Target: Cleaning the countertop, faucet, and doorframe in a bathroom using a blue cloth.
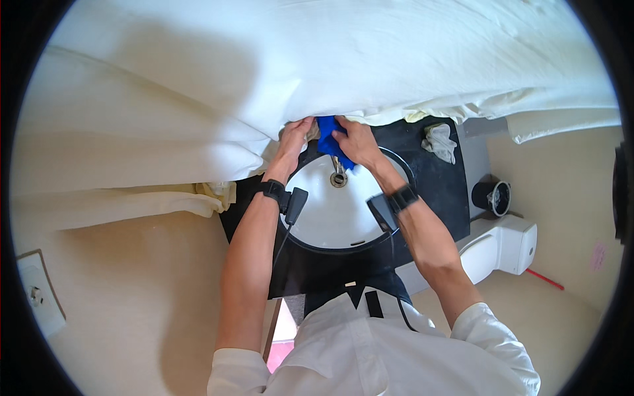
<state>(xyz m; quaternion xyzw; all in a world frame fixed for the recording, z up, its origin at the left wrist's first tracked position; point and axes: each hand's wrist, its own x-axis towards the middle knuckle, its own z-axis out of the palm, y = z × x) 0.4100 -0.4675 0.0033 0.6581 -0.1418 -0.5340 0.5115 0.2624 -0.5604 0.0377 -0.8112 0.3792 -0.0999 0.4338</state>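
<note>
Right-hand fingers [343, 123] grip the blue cloth [326, 140], left-hand fingers [304, 123] just beside.

White toilet [492, 251] stood at right, black bin [482, 195] near it, red strip [545, 279] close by; crumpled pale cloth [440, 143] lay on dark counter [439, 198], far right corner

A bathroom, shown by the white washbasin [323, 214] in a black counter [439, 191] and the toilet [515, 244].

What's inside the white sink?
Inside the sink, I see a round metal fitting. The blue cloth and right hand cover part of the far edge, so I can't see what's there.
</note>
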